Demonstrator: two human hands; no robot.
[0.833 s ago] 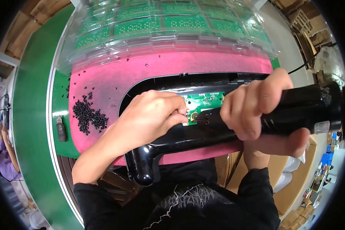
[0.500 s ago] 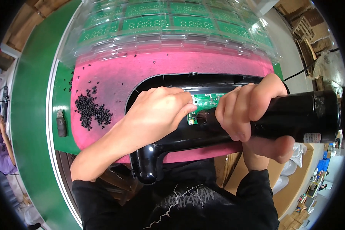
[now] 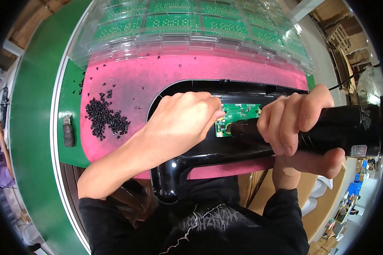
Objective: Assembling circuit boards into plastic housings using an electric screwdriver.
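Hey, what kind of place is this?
Probably an electronics assembly line: clear trays of green circuit boards, a pile of small black screws on a pink mat, and a powered screwdriver.

Bright even daylight, glare on clear plastic trays [image 3: 191, 25], strong fisheye bending, dark vignetted corners

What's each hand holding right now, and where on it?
The right hand grips a thick black cylindrical power screwdriver around its barrel. The left hand rests fingertips at the small green circuit board, gripping nothing visible.
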